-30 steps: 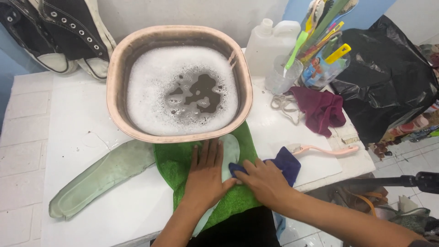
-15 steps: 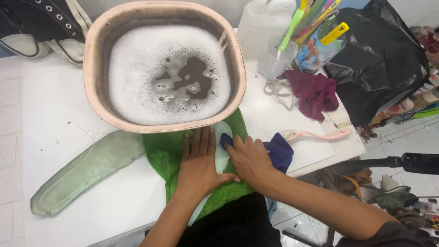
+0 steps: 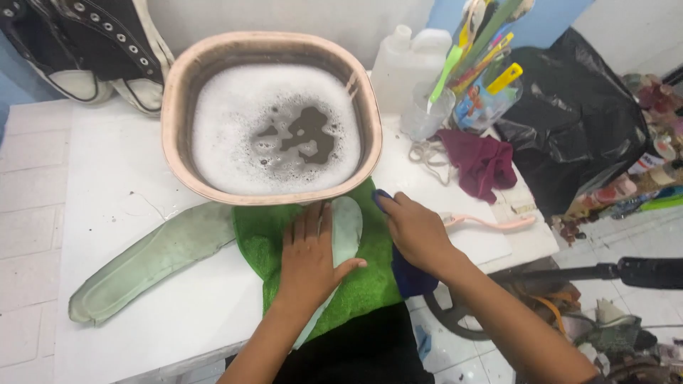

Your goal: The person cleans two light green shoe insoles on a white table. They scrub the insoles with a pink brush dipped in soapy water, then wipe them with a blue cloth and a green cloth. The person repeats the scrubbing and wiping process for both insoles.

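Pale green insole (image 3: 153, 259) lies loose at 9 o'clock on white table (image 3: 107, 192). Centre: left hand (image 3: 309, 259), fingers spread flat, pins second insole (image 3: 346, 229) onto green towel (image 3: 363, 288), w/ soapy basin (image 3: 270, 117) at 12. Right hand (image 3: 416, 231), at 3, grips dark blue cloth (image 3: 409, 274); pink toothbrush (image 3: 491, 222) just beyond.

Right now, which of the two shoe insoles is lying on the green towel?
The insole under the left hand, the pale insole pinned flat on the green towel. The other insole lies bare on the white table, untouched, further left.
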